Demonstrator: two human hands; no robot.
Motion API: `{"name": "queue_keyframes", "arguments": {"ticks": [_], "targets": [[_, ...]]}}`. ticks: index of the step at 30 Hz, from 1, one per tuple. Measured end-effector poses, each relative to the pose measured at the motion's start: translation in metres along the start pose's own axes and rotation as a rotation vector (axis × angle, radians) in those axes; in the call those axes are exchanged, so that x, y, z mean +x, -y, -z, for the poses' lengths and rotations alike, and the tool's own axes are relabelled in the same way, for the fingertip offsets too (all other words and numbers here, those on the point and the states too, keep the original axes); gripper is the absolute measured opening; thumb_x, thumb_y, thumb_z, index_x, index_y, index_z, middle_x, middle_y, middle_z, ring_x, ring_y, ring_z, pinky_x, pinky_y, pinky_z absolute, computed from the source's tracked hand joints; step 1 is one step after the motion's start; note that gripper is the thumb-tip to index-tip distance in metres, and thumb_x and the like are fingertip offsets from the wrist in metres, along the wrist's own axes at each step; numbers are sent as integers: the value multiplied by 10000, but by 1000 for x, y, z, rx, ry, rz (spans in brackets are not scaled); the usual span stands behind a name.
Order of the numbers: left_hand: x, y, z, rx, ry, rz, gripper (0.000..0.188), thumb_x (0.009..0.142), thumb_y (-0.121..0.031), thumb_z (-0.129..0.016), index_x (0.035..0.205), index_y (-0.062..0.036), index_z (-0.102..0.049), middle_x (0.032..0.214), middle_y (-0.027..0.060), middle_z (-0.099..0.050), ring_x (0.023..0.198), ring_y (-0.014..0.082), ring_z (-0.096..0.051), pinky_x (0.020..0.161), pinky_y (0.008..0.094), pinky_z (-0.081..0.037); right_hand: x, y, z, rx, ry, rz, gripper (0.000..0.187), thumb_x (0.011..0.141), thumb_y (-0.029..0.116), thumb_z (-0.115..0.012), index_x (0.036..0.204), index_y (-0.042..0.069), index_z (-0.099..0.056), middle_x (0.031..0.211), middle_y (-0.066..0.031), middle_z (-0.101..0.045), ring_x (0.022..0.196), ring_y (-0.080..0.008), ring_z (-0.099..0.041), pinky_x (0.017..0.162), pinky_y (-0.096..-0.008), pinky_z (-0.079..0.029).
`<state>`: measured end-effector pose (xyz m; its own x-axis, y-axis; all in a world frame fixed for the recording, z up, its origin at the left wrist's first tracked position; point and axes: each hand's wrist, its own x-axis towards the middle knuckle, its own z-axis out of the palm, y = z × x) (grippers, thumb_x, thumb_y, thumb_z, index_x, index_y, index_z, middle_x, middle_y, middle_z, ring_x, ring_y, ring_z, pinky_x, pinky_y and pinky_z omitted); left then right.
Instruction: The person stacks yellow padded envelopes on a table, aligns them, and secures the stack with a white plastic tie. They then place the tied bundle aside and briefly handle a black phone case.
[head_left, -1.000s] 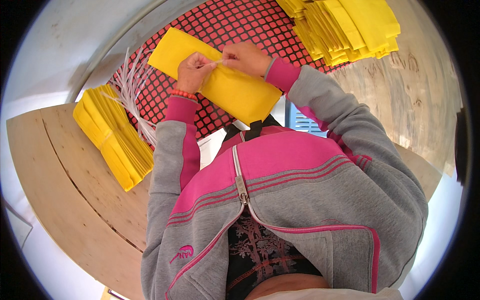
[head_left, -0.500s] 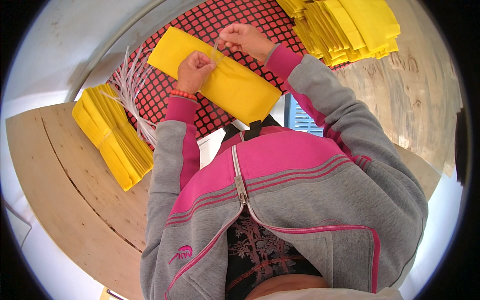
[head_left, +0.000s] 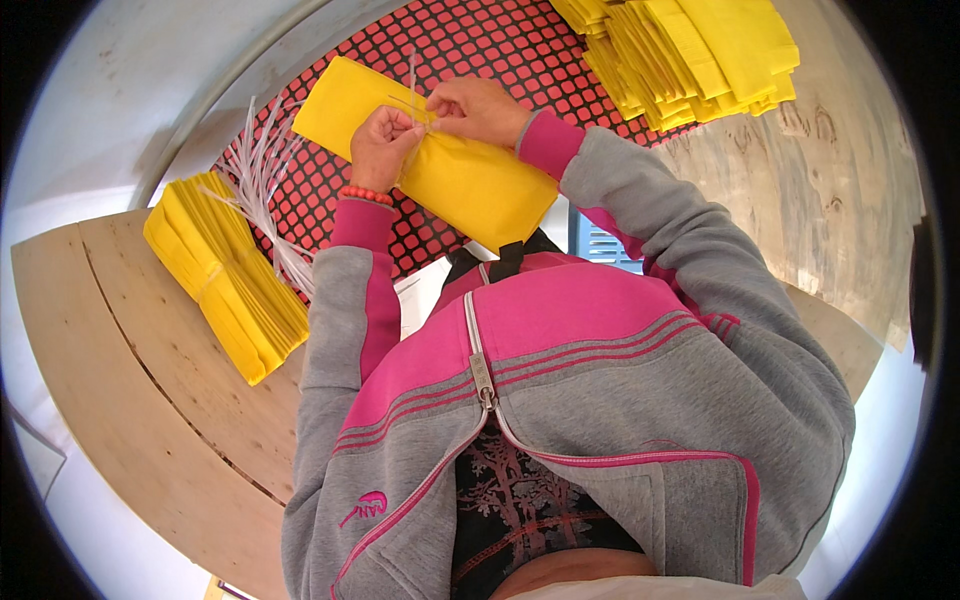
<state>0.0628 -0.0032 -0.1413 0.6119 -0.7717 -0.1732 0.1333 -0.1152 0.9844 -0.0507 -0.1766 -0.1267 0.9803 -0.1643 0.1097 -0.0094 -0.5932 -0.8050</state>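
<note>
A folded yellow fabric bundle point(head_left: 480, 185) lies slantwise on the red and black patterned cloth in front of me. A thin clear-white plastic tie point(head_left: 412, 72) goes around its middle, with loose ends sticking up. My left hand point(head_left: 384, 145), wearing a red bead bracelet, pinches the tie at the bundle's upper face. Right beside it, my right hand point(head_left: 478, 110) has its fingers curled over the tie, close to the left fingertips. The bundle is cinched in where the tie crosses it.
On the left, a tied yellow bundle point(head_left: 225, 275) rests on the wooden tabletop point(head_left: 120, 370). Loose white ties point(head_left: 262, 175) lie beside it. A stack of yellow folded pieces point(head_left: 690, 55) sits at the far right. Below the table edge shows a blue slatted crate point(head_left: 605, 245).
My right hand has come down and in toward my left hand, from a raised spot over the cloth. The tie's ends now stand up between the hands.
</note>
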Motion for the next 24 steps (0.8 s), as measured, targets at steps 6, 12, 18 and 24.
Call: {"name": "queue_keyframes", "arguments": {"ticks": [6,12,18,24], "targets": [[-7,-9,0,0,-75,-18,94,864,-32,-631,910,2,-556,817,44,-621,769,115,-628,708,225,-503,0,9,0,-286,21,99,114,814,149,-641,904,85,-615,899,-75,-588,819,-263,-626,687,-364,-496],[-37,-31,-1,626,-177,-78,130,807,-118,-689,837,-32,-597,809,64,-633,716,178,-643,659,278,-501,1,6,1,-277,61,86,113,848,186,-565,908,112,-626,914,-99,-580,886,-302,-611,736,-423,-484],[-44,-31,-6,987,-168,-298,171,774,-174,-723,854,-51,-635,776,68,-628,656,182,-617,613,297,-492,0,-3,-1,-163,24,84,126,850,186,-562,928,120,-635,949,-100,-591,901,-312,-607,764,-404,-493],[-45,-18,2,588,-186,-126,102,827,-114,-676,853,-26,-633,752,43,-628,630,125,-587,590,262,-472,0,-28,-5,516,-62,-217,103,890,152,-588,892,53,-616,926,-65,-663,801,-169,-633,677,-290,-502]]}}
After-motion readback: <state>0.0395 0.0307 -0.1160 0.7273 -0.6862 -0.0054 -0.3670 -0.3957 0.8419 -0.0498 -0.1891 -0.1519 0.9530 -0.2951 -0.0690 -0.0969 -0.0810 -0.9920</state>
